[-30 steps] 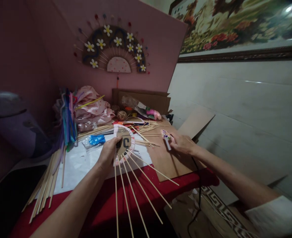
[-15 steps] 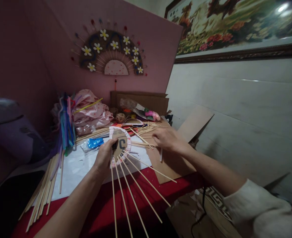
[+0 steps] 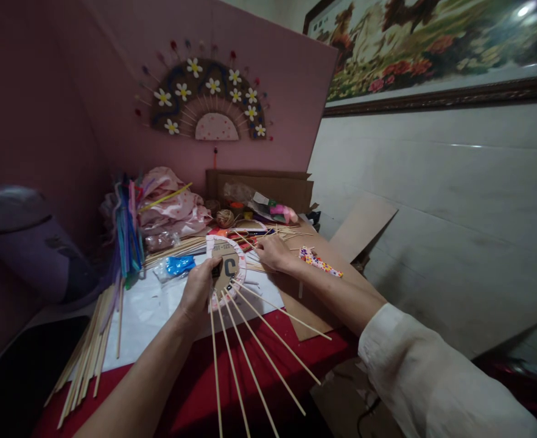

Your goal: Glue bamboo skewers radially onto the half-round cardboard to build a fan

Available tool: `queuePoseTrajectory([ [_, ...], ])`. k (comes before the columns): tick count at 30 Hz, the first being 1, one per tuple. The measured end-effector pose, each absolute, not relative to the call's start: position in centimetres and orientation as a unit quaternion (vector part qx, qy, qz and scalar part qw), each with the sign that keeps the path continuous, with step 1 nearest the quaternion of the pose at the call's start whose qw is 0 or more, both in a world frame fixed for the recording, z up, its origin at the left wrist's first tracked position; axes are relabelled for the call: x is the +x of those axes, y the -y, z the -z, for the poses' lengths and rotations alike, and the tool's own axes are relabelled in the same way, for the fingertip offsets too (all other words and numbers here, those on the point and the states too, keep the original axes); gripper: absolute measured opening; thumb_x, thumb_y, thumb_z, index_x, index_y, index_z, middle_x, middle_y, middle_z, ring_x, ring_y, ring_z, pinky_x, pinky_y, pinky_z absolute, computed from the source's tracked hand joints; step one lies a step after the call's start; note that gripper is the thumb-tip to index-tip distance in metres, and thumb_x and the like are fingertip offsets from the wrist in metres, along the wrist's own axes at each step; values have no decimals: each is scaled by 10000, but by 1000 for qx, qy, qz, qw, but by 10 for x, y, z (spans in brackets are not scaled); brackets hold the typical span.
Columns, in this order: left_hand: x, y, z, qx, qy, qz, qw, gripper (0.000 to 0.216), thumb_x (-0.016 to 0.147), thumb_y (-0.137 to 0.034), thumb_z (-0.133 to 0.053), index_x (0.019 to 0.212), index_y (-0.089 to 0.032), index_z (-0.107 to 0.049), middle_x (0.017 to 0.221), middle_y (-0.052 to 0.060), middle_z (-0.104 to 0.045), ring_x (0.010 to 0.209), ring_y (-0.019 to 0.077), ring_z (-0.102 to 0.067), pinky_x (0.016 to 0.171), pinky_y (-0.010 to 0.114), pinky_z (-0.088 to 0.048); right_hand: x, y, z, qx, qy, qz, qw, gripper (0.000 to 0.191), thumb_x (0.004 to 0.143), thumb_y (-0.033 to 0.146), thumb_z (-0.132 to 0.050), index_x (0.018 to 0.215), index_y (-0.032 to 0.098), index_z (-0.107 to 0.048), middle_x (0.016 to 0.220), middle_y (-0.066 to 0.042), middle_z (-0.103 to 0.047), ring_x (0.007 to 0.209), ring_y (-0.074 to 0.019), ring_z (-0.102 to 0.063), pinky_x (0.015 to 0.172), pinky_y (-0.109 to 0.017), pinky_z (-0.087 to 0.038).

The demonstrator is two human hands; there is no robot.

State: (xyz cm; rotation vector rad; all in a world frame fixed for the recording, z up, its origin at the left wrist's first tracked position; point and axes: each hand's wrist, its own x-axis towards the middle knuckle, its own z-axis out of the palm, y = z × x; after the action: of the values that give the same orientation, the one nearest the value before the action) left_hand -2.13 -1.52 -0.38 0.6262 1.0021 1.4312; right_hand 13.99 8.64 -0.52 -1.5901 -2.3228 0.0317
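My left hand [image 3: 199, 285] grips a half-round cardboard piece [image 3: 225, 267] by its left side, thumb on its face. The piece has a pink-and-white fabric edge and a printed dark letter. Several thin wooden sticks [image 3: 254, 353] fan out from its lower edge toward me, over the red tablecloth. Just right of the cardboard, my right hand [image 3: 274, 252] is closed over loose sticks [image 3: 256, 266] on the table. Its fingertips are partly hidden, so what they pinch is unclear. Scissors with orange handles [image 3: 225, 232] lie behind the cardboard piece.
A flowered strip [image 3: 319, 261] lies on a brown cardboard sheet [image 3: 312, 322] at right. Pipe cleaners [image 3: 126, 228], pink fabric [image 3: 172, 204], twine [image 3: 225, 218] and a blue packet [image 3: 177, 265] sit behind. More sticks [image 3: 83, 359] lie at left. A flowered fan [image 3: 214, 85] hangs behind.
My right hand has moved left across the table, closer to the cardboard piece, uncovering the flowered strip. My left hand still holds the piece; the view has shifted slightly.
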Motion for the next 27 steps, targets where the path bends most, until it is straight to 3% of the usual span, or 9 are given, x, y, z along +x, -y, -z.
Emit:
queuePoseTrajectory([
  [9,-24,11,10,287,-435,-621,586,183,643,-263,-597,733,-107,-628,562,39,-631,419,155,-553,387,270,-463,145,-77,-21,-502,797,-106,318,210,798,242,-471,735,127,-636,716,-43,-653,643,-108,-555,575,-203,-370],
  [13,-23,12,7,280,-437,-605,604,204,649,-256,-593,775,-100,-629,584,46,-634,433,167,-562,388,291,-474,151,-53,-37,-403,741,-398,361,164,786,288,-513,738,137,-553,577,17,-561,400,-51,-382,392,-189,-275],
  [16,-23,12,7,277,-436,-601,610,200,655,-249,-590,783,-100,-625,584,43,-632,427,165,-558,388,294,-476,158,-35,-41,-350,702,-506,358,159,763,298,-566,752,140,-551,500,61,-466,357,-33,-276,346,-188,-184],
  [21,-22,13,8,275,-438,-601,609,186,663,-230,-589,784,-94,-630,602,52,-642,440,149,-567,404,255,-468,172,-11,-36,-339,723,-487,353,178,773,305,-583,743,129,-592,472,74,-399,392,-32,-324,363,-175,-230],
  [27,-21,17,7,284,-403,-582,647,182,688,-247,-575,779,-97,-623,609,65,-639,475,177,-583,419,301,-489,190,6,-35,-344,797,-426,254,282,769,331,-599,933,118,-683,438,69,-415,372,-38,-364,352,-170,-276],
])
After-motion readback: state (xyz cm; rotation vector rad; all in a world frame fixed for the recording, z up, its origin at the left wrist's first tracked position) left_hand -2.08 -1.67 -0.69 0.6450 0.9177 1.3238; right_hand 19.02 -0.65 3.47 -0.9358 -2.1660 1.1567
